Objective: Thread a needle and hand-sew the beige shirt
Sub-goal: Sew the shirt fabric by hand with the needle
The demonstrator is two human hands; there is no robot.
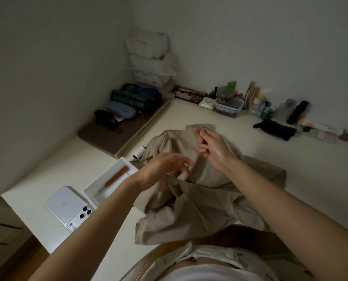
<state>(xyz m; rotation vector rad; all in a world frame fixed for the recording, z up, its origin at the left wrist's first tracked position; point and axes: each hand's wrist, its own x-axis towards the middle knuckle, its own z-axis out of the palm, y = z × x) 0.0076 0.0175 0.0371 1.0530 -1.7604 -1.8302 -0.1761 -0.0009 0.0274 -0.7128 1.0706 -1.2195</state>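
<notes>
The beige shirt (199, 195) lies crumpled on the white desk (270, 151), and its lower part hangs over the front edge toward my lap. My left hand (165, 167) hovers just above the shirt's middle, blurred, with its fingers spread and relaxed. My right hand (211, 147) is raised over the shirt's far part with its fingers curled toward the thumb. Anything pinched there is too small to see. No needle or thread shows in either hand. A white thread spool (138, 153) stands at the shirt's left edge.
A white tray (91, 191) holding a reddish-brown handled tool (116, 178) sits left of the shirt, with a phone (67, 207) face down beside it. Pouches and cases lie on a brown mat (100, 136) at the far left. Containers and bottles (230, 106) line the back wall.
</notes>
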